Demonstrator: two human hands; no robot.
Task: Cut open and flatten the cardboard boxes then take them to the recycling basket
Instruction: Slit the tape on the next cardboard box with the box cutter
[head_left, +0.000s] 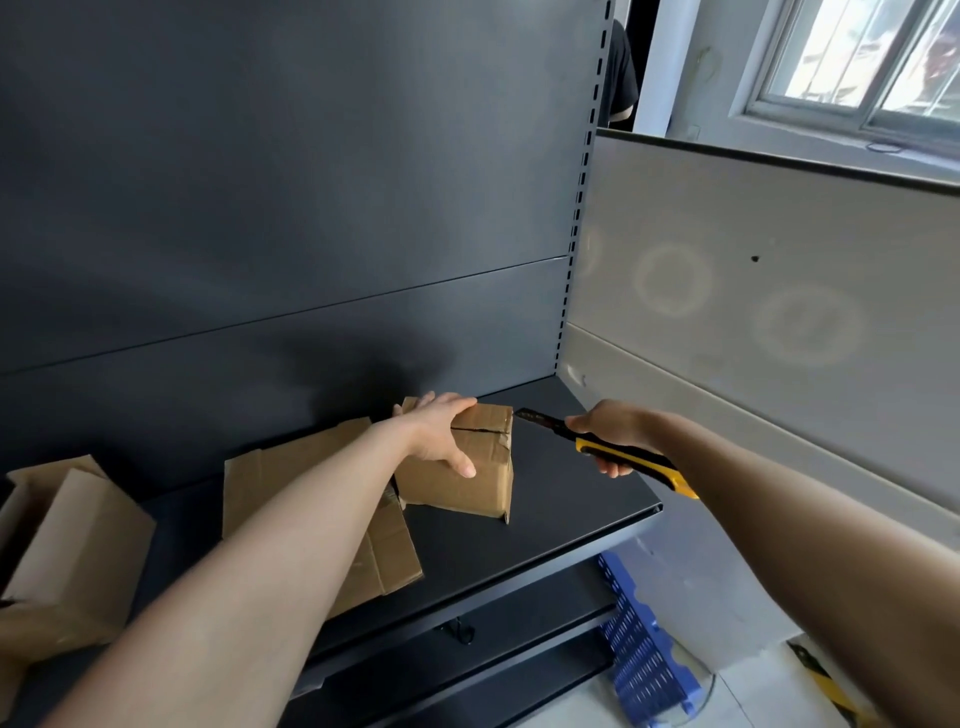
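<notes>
Head view: small closed box (460, 475) sits on the dark shelf (561, 512), back right. Left hand (441, 431) grips its top, thumb down the front face, fingers over the far edge and mostly hidden. Right hand (602, 423) is curled round a yellow-black knife (649, 465), blade tip at the box's upper right corner; contact unclear. Flattened cardboard (291, 478) lies just left, partly under the forearm. Open box (78, 540) far left, cut off by the frame. Blue crate (634, 639) below, partly hidden.

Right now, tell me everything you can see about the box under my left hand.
The small brown cardboard box stands closed on the dark shelf, its top seam partly split and creased. The left hand grips it from above, thumb down its front. The knife blade tip is at its upper right edge; flattened cardboard lies to its left.
</notes>
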